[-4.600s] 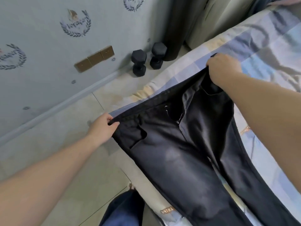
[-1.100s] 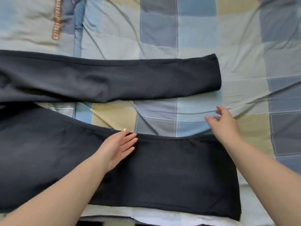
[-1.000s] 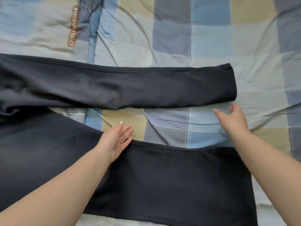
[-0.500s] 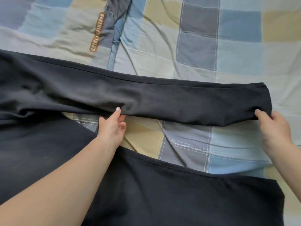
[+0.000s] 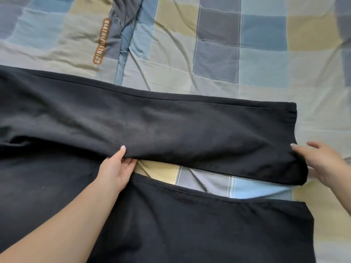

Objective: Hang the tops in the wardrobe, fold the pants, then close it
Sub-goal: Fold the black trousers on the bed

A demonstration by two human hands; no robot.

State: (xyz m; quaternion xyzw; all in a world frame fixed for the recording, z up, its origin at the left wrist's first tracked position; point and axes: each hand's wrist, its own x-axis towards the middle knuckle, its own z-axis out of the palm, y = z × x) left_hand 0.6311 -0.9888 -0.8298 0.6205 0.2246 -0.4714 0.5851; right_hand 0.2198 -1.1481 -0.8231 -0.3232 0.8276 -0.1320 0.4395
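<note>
A pair of black pants [image 5: 171, 130] lies spread across the bed, legs running left to right. The far leg is lifted at its near edge. My left hand [image 5: 115, 169] pinches that edge near mid-leg, thumb on top and fingers underneath. My right hand [image 5: 322, 164] holds the same leg at its hem corner, thumb on the cloth, fingers partly hidden behind the fabric. The near leg [image 5: 190, 224] lies flat below, under my left forearm.
The patchwork quilt [image 5: 218, 44] in blue, grey and yellow squares covers the bed all around the pants. A strip of it shows between the two legs. An orange label [image 5: 101, 41] is sewn on the quilt at the upper left.
Both hands left the near leg, reached to the far leg and took hold of its near edge. That edge has since been drawn toward the near leg, narrowing the gap.
</note>
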